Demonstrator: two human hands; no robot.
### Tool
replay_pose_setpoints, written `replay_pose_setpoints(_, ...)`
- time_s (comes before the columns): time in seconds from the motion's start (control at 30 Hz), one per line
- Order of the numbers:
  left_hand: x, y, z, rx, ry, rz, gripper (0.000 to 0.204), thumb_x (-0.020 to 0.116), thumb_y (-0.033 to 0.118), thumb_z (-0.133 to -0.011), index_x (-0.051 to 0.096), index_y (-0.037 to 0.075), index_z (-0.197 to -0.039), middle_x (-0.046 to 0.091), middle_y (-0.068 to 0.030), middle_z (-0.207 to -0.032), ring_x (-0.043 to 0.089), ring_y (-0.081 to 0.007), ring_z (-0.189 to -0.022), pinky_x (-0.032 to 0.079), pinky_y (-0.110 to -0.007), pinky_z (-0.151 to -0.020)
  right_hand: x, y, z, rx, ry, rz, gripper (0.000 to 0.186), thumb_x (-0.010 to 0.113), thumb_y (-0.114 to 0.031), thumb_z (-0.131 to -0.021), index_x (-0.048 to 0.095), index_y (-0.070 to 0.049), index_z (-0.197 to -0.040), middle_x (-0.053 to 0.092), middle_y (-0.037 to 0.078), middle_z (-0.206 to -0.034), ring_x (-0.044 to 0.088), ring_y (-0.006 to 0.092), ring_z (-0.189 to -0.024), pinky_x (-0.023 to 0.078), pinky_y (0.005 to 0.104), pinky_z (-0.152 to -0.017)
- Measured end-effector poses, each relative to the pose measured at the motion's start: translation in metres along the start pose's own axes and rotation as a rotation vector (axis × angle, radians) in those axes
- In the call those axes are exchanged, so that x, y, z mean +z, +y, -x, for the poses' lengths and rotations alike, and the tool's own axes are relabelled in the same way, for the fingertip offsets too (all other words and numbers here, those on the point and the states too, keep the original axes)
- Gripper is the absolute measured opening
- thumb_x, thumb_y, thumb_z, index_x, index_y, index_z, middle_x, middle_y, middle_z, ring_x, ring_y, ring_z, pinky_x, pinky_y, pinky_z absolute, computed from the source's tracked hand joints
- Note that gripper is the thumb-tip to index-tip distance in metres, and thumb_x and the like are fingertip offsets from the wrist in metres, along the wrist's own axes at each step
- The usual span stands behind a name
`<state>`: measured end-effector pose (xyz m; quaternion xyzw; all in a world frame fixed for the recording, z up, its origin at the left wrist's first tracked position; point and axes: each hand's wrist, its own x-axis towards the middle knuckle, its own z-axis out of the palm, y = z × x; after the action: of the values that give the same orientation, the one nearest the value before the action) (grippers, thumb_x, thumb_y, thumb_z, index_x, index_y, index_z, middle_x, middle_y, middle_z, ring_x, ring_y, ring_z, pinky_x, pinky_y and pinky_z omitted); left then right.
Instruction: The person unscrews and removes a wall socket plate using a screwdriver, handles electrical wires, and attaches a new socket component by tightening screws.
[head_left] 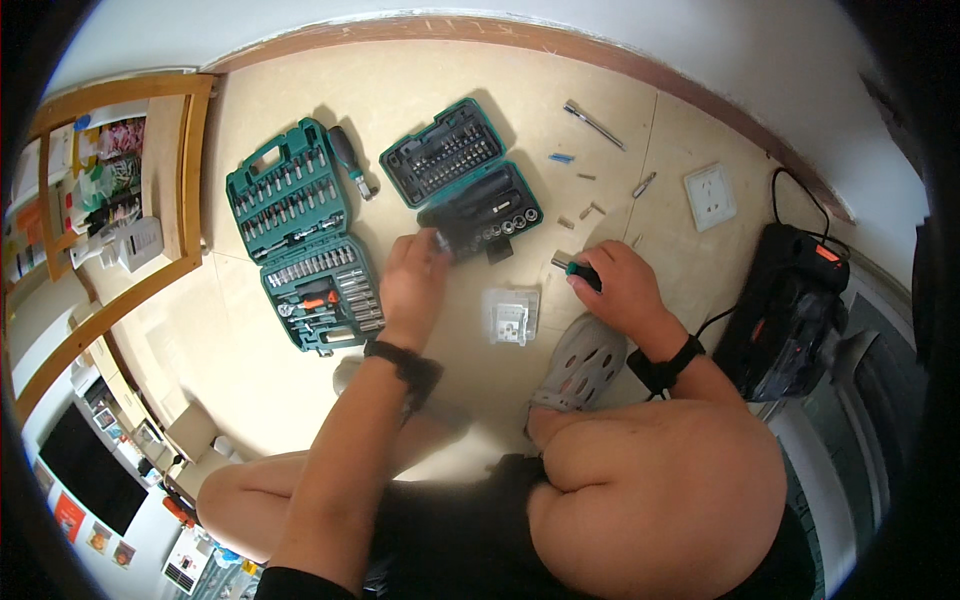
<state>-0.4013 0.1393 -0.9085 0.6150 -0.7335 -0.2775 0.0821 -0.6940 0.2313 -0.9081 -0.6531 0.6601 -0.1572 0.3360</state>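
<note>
Pale floor tiles (548, 78) run up to a brown skirting strip (450, 29), and I am crouched over them with tools spread about. My right hand (630, 290) is closed around a green-and-black screwdriver (585, 274), its silver end pointing left. My left hand (412, 285) is bent at the near edge of the small open bit case (400, 180); its fingers blur, so I can't tell whether they grip anything. Left of it lies the large green socket case (252, 240), with a black-handled ratchet (343, 150) beside its top. Between my hands, nearer me, sits a clear box (494, 316), with my grey clog (582, 362) crowding its right. Loose metal pieces (592, 210), a silver rod (596, 126) and a white socket plate (710, 196) lie beyond my right hand; a black bag (785, 310) fills the far right.
</note>
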Motion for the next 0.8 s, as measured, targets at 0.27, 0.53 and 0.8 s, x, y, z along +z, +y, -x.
replay_pose_setpoints(0.27, -0.016, -0.003, -0.034, 0.029, 0.104, 0.089, 0.038, 0.078, 0.006, -0.080, 0.065, 0.003, -0.116, 0.067, -0.0113, -0.099, 0.067, -0.0213, -0.077, 0.055, -0.033, -0.067, -0.004, 0.000, 0.001, 0.012, 0.080, -0.062, 0.023, 0.076, -0.013, -0.080, 0.066, -0.005, -0.099, 0.064, 0.013, -0.094, 0.062, 0.0343, -0.084, 0.053, 0.0400, -0.073)
replay_pose_setpoints(0.53, -0.055, 0.009, -0.110, 0.219, 0.031, 0.038, 0.030, 0.071, 0.006, -0.084, 0.067, 0.003, -0.114, 0.067, -0.0159, -0.107, 0.067, -0.0306, -0.095, 0.054, -0.040, -0.084, -0.011, 0.020, -0.003, 0.257, 0.225, -0.258, 0.016, 0.071, -0.014, -0.086, 0.067, -0.002, -0.097, 0.067, 0.013, -0.090, 0.065, 0.0273, -0.076, 0.053, 0.0369, -0.071)
replay_pose_setpoints(0.8, -0.033, 0.020, -0.102, 0.215, -0.102, -0.093, 0.050, 0.076, 0.015, -0.085, 0.057, 0.003, -0.130, 0.062, -0.0196, -0.122, 0.062, -0.0365, -0.108, 0.051, -0.043, -0.096, -0.023, 0.043, 0.000, 0.306, 0.384, -0.261, 0.013, 0.070, -0.009, -0.088, 0.067, -0.001, -0.099, 0.067, 0.012, -0.087, 0.065, 0.0225, -0.071, 0.053, 0.0322, -0.068)
